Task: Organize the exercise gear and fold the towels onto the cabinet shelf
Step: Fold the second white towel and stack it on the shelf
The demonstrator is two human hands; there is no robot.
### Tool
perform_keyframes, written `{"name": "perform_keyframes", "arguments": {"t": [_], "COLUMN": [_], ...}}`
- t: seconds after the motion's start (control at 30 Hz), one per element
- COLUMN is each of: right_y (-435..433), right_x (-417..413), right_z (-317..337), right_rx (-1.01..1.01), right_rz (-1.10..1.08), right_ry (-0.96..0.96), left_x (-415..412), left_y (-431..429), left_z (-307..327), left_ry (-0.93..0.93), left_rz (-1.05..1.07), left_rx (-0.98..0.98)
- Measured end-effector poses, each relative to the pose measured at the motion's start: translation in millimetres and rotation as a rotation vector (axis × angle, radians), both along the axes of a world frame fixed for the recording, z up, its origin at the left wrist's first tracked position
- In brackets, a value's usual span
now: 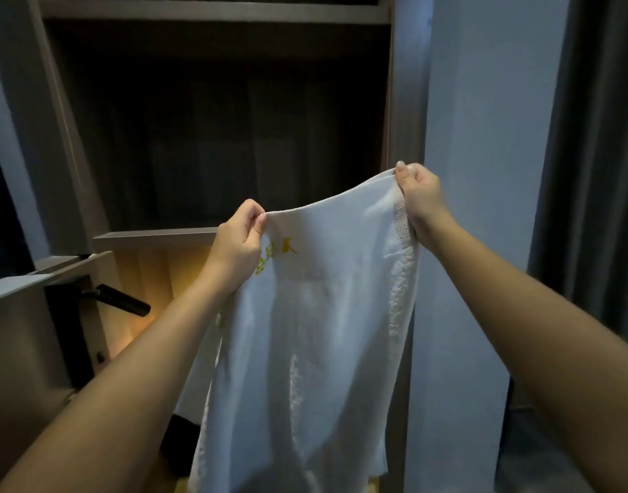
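Observation:
A white towel (319, 314) with yellow lettering near its top left hangs full length in front of the cabinet. My left hand (239, 240) pinches its upper left corner. My right hand (417, 195) pinches the upper right corner, a little higher. The top edge stretches between the two hands and the cloth drops down past the bottom of the view. Behind it lies a cabinet shelf (155, 238), with a dark compartment above it.
A higher shelf (212, 10) crosses the top. A warm-lit compartment (152, 279) sits under the lower shelf. An open door with a black lever handle (122, 300) stands at the left. A pale wall (483, 172) and dark curtain (597, 154) are at the right.

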State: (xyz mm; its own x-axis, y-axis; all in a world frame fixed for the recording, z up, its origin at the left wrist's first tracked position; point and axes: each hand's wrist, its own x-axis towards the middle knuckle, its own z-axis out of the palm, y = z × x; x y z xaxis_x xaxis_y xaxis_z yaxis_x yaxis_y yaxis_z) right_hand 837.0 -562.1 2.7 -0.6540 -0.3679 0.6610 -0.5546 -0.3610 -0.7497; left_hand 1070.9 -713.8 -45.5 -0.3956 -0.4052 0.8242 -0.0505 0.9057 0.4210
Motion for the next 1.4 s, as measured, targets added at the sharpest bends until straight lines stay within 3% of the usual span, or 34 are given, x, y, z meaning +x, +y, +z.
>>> {"name": "perform_keyframes", "arguments": {"t": [0.17,0.33,0.53,0.73,0.93,1.1,1.4], "right_y": [18,43,64,73,61,47,51], "right_x": [0,-11,7,49,102,106,98], "right_z": [-56,-176,-300,-366,-415,-428,-431], "right_rx": [0.165,0.621,0.879,1.023,1.216,1.3,1.25], "right_rz": [-0.078,-0.26,-0.268,-0.076,0.48,0.557,0.556], "right_ry": [-0.063,-0.079,-0.189,-0.075,0.116,0.176,0.056], "left_x": [14,28,28,21,27,41,102], "left_y": [7,11,38,77,99,105,83], "left_z": [-42,-148,-251,-332,-377,-384,-381], "left_ry": [-0.179,-0.513,-0.731,-0.75,-0.613,-0.666,-0.952], "left_rz": [0.021,0.017,-0.011,-0.108,-0.172,-0.208,0.06], "left_rx": [0.082,0.269,0.492,0.669,0.886,0.833,0.539]}}
